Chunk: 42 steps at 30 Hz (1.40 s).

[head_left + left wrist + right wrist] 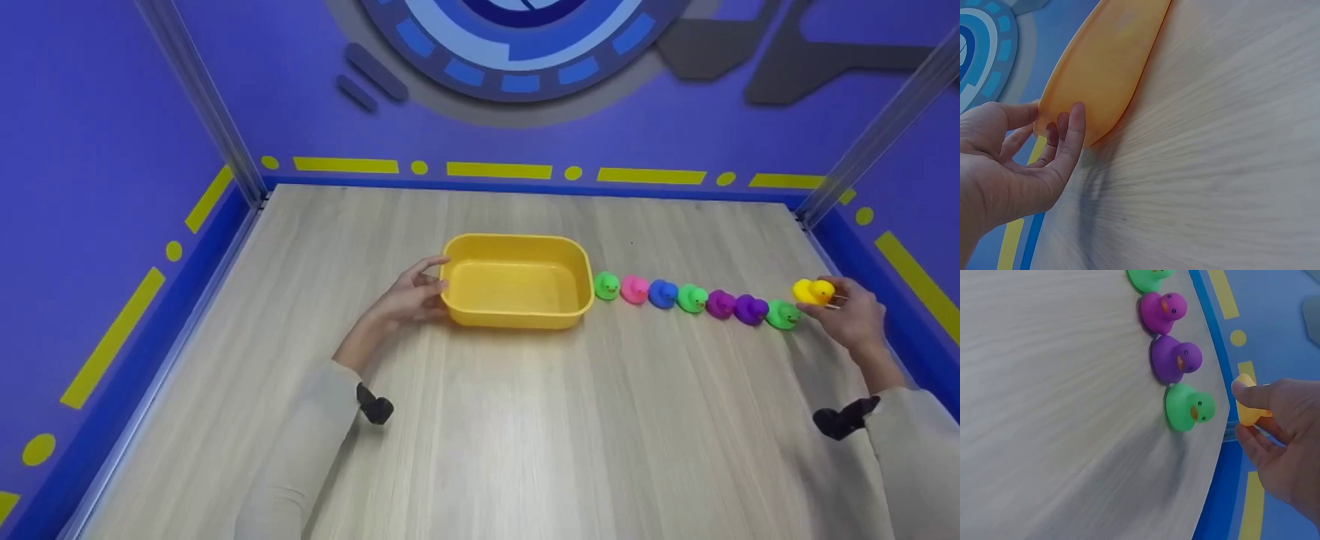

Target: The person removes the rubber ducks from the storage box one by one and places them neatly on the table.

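Observation:
A yellow plastic tub [514,281] sits mid-table, and it looks empty inside. My left hand [410,294] rests against its left wall with straight fingers [1067,138] touching the tub's side [1103,62]. A row of several small rubber ducks runs right from the tub, from a green duck [606,285] to another green duck [782,314] at the right end. My right hand [844,307] pinches a yellow duck [813,291] just beyond that end, lifted off the table. In the right wrist view the yellow duck [1248,405] shows between thumb and fingers, beside the green duck [1188,408].
The wooden table [480,420] is boxed in by blue walls with yellow markings and two metal corner posts [202,97]. Two purple ducks [1174,358] stand next to the end green one. Bare wood lies in front of the tub and ducks.

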Available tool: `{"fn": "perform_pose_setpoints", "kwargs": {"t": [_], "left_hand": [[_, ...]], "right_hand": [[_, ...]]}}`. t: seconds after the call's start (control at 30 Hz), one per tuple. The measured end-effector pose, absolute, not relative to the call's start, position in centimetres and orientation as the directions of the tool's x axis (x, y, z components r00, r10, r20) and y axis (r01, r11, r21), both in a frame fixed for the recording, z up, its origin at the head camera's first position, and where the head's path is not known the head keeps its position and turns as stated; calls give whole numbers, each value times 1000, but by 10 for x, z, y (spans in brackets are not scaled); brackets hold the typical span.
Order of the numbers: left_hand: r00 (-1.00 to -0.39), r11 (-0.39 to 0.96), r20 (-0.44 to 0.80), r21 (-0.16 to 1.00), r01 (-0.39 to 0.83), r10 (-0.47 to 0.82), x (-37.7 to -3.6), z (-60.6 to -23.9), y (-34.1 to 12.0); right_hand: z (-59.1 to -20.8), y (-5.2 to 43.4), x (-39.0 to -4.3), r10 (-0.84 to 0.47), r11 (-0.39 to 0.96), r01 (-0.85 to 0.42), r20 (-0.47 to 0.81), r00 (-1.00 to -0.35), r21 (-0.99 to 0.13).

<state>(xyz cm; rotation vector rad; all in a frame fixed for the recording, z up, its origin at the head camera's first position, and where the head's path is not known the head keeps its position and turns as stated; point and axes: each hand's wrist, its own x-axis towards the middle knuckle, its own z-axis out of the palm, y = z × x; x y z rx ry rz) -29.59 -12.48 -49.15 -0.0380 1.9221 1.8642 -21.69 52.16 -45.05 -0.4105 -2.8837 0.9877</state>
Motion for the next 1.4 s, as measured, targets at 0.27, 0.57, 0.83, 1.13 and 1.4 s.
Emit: {"fn": "perform_pose_setpoints", "kwargs": {"t": [0.27, 0.57, 0.83, 1.13, 1.4], "left_hand": [[-889, 73, -326, 945, -320, 322, -296, -492, -123], [-888, 69, -342, 939, -337, 309, -295, -495, -121], [-888, 83, -340, 940, -330, 309, -295, -494, -119], [-890, 98, -345, 939, -331, 298, -295, -495, -121], [-897, 118, -334, 942, -313, 289, -297, -494, -125]], "right_hand": [[-468, 543, -204, 368, 723, 350, -97, -925, -595], [-493, 555, -198, 450, 671, 455, -167, -877, -585], [-510, 560, -199, 465, 652, 482, -194, -864, -585], [-514, 567, -209, 412, 685, 443, -193, -890, -579], [-508, 565, -213, 320, 693, 368, -193, -928, -620]]}}
